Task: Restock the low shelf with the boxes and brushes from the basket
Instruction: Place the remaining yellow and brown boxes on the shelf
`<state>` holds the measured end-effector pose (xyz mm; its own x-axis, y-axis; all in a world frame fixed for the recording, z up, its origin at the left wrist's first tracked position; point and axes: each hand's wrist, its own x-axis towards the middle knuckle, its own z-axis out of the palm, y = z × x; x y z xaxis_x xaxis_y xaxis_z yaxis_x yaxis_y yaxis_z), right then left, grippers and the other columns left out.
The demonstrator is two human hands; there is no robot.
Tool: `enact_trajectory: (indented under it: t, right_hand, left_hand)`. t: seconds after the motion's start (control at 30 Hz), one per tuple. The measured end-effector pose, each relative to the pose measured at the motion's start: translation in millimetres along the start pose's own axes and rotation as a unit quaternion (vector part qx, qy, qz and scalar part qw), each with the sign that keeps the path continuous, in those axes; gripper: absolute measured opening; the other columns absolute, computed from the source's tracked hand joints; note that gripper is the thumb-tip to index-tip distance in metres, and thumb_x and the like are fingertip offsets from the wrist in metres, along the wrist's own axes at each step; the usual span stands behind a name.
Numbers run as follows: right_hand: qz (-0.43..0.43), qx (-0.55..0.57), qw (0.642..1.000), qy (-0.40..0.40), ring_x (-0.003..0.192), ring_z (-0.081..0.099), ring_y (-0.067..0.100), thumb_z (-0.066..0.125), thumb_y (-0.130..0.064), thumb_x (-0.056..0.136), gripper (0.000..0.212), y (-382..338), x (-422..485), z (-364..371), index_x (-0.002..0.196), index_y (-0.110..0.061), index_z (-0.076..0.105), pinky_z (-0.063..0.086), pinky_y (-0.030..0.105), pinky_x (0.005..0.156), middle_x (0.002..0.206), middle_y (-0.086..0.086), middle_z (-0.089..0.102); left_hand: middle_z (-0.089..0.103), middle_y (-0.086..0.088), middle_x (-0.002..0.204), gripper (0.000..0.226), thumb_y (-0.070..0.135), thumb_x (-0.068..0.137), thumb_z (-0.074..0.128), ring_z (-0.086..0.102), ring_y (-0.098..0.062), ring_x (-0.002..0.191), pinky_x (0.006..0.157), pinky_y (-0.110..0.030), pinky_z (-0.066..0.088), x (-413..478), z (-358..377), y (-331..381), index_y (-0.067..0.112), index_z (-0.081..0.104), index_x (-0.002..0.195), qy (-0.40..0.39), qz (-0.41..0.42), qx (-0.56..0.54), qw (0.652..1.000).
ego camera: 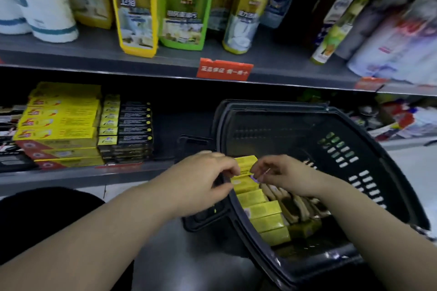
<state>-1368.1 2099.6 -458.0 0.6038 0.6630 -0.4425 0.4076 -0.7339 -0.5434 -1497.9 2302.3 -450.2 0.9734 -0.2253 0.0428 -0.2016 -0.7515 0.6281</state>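
The step in hand is lifting a yellow box (pixel 246 163) out of the basket (pixel 340 149), which stands on the floor just right of the low shelf (pixel 82 176). The box sits raised at the far end of a row of like boxes (pixel 262 210) packed along the basket's left wall, with the brushes (pixel 293 205) lying beside them. The left hand (pixel 205 172) pinches the box's near-left end with curled fingers. The right hand (pixel 281 172) has its fingers curled at the other end, though the blur there keeps me from telling whether they truly grip the box or only something small by it. To do this well, the box should come straight up, so that it does not drag its neighbour out of line or catch the basket rim. Once it is free, one hand can likely carry it, which would leave the other free to steady the row. On the shelf a stack of yellow boxes (pixel 61 125) and a stack of black ones (pixel 127 130) stand side by side, with bare shelf to their right. The box should probably go with its match, label facing out and edges flush, set down flat rather than slid, so the stacks do not topple.
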Motion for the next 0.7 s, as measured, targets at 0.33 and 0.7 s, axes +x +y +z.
enact_trajectory:
  t: [0.33,0.7]
  right_hand:
    - [0.059,-0.285,0.942,-0.167,0.116,0.052,0.032,0.059,-0.020,0.089,0.061,81.2,59.1,56.2,0.143,-0.015,0.031,0.046,0.031,0.087,0.137,0.014,0.044]
    - [-0.030,-0.409,0.902,-0.133,0.110,0.056,0.029,0.057,-0.025,0.089,0.053,106.0,92.8,71.7,0.139,-0.024,0.040,0.041,0.031,0.073,0.125,0.008,0.058]
  left_hand:
    - [0.056,0.021,0.112,0.024,0.035,0.091,0.054,0.051,0.002,0.104,0.092,-0.023,0.042,46.1,25.6,14.8,0.034,0.057,0.115,-0.117,-0.033,0.042,0.992]
    - [0.069,0.004,0.097,0.023,0.008,0.091,0.048,0.066,-0.011,0.089,0.083,-0.031,0.054,89.3,23.8,0.0,0.020,0.054,0.110,0.057,-0.265,-0.308,0.912]
